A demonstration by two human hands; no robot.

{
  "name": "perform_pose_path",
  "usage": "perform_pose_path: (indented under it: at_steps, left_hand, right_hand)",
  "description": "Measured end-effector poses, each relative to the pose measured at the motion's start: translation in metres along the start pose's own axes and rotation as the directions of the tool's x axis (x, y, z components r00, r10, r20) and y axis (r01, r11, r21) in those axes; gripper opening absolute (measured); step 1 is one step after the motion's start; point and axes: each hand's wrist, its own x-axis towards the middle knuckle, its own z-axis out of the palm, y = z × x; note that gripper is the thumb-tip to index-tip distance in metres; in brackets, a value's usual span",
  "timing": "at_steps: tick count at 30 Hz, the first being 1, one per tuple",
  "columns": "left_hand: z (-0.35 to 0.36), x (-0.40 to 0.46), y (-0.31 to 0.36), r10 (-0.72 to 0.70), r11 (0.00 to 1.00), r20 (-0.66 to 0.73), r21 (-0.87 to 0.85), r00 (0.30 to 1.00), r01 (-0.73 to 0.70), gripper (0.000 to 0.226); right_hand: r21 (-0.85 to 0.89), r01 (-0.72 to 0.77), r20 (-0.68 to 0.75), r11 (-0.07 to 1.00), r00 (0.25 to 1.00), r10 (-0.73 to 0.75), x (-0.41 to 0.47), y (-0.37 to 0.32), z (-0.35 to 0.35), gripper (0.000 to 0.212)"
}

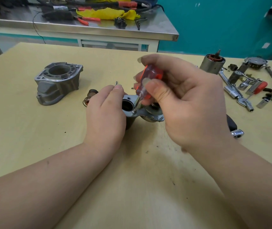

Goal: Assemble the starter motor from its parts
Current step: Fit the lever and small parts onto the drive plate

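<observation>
Your right hand (186, 103) is curled around the red and clear handle of a screwdriver (146, 83), with the thumb and fingers closed on it. The metal shaft goes down and to the left, and its tip meets a screw (134, 111) on the flange of the motor body (142, 111), which stands on the table (33, 138) between your two hands. Your left hand (106, 113) is wrapped around the left side of the motor body and holds it firm; its fingers are bent over the rim near the round opening. I cannot tell if the left fingertips also pinch the small pin (116, 83) that shows just above them. To the left, well apart from the hands, an aluminium housing (58, 83) sits on the table with its round opening up. A spring part (90, 97) lies just beside your left hand. At the far right, an armature (212, 63) with copper winding stands upright, and near it lie sockets (234, 93) and wrenches (226, 78). Behind the table is a steel bench (99, 28) with yellow cloth (105, 14), pliers (87, 19) and cables.
</observation>
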Motion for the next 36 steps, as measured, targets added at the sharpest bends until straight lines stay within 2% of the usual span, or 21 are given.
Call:
perform_pose_path:
  at_steps: [5, 9, 10, 12, 14, 16, 18, 20, 22, 25, 27, 29, 31, 34, 36]
  left_hand:
    - [0.002, 0.0, -0.001, -0.001, 1.0, 0.01, -0.004, 1.0, 0.001, 0.043]
    - [-0.001, 0.003, -0.003, -0.002, 0.999, 0.053, -0.035, 0.999, 0.004, 0.041]
    - [-0.003, 0.005, -0.003, 0.003, 0.999, 0.094, -0.037, 0.996, 0.0, 0.041]
    - [-0.009, 0.01, 0.001, 0.018, 1.0, 0.21, -0.018, 0.978, -0.015, 0.049]
    - [-0.018, 0.016, 0.004, 0.049, 0.997, 0.351, 0.032, 0.935, -0.065, 0.056]
    - [-0.027, 0.019, 0.005, 0.095, 0.99, 0.475, 0.045, 0.875, -0.132, 0.053]
    - [-0.033, 0.022, 0.003, 0.124, 0.988, 0.531, 0.016, 0.838, -0.157, 0.046]
    - [-0.035, 0.022, 0.0, 0.16, 0.982, 0.542, -0.006, 0.825, -0.187, 0.048]
    - [-0.034, 0.021, -0.002, 0.186, 0.978, 0.535, -0.022, 0.824, -0.207, 0.055]
    - [-0.032, 0.02, -0.004, 0.207, 0.976, 0.528, -0.047, 0.824, -0.215, 0.06]
    - [-0.032, 0.019, -0.005, 0.215, 0.975, 0.527, -0.064, 0.822, -0.214, 0.059]
    - [-0.033, 0.018, -0.006, 0.215, 0.975, 0.532, -0.066, 0.819, -0.213, 0.059]
    - [-0.033, 0.018, -0.007, 0.211, 0.976, 0.53, -0.07, 0.821, -0.205, 0.058]
    - [-0.032, 0.019, -0.007, 0.208, 0.978, 0.534, -0.082, 0.819, -0.194, 0.056]
    - [-0.032, 0.019, -0.007, 0.199, 0.979, 0.538, -0.079, 0.819, -0.186, 0.053]
  right_hand:
    - [-0.097, -0.032, -0.1, 0.995, 0.995, 0.022, -0.003, -0.003, 0.004, 0.023]
    - [-0.075, -0.001, -0.026, 0.997, 1.0, -0.001, -0.009, -0.014, -0.001, 0.029]
    - [-0.065, 0.05, -0.052, 0.997, 0.997, -0.053, -0.009, -0.019, -0.006, 0.031]
    - [-0.005, 0.141, -0.208, 0.99, 0.968, -0.139, -0.003, -0.027, -0.02, 0.04]
    - [0.018, 0.137, -0.352, 0.99, 0.928, -0.122, 0.01, -0.03, -0.038, 0.055]
    - [-0.121, 0.143, -0.383, 0.982, 0.906, -0.179, 0.021, -0.025, -0.055, 0.039]
    - [-0.282, 0.104, -0.284, 0.954, 0.941, -0.186, 0.026, -0.011, -0.066, 0.026]
    - [-0.398, -0.053, -0.044, 0.916, 0.998, 0.039, 0.027, 0.01, -0.065, 0.023]
    - [-0.572, -0.127, 0.155, 0.81, 0.954, 0.258, 0.024, 0.036, -0.057, 0.027]
    - [-0.759, 0.002, 0.318, 0.651, 0.873, 0.369, 0.022, 0.056, -0.042, 0.039]
    - [-0.797, 0.068, 0.377, 0.6, 0.833, 0.406, 0.027, 0.057, -0.039, 0.042]
    - [-0.822, 0.14, 0.419, 0.553, 0.806, 0.418, 0.036, 0.054, -0.037, 0.055]
    - [-0.833, 0.191, 0.423, 0.519, 0.824, 0.377, 0.052, 0.051, -0.031, 0.061]
    - [-0.844, 0.204, 0.376, 0.496, 0.884, 0.276, 0.093, 0.055, -0.012, 0.037]
    - [-0.869, 0.219, 0.379, 0.443, 0.871, 0.313, 0.12, 0.063, 0.005, 0.028]
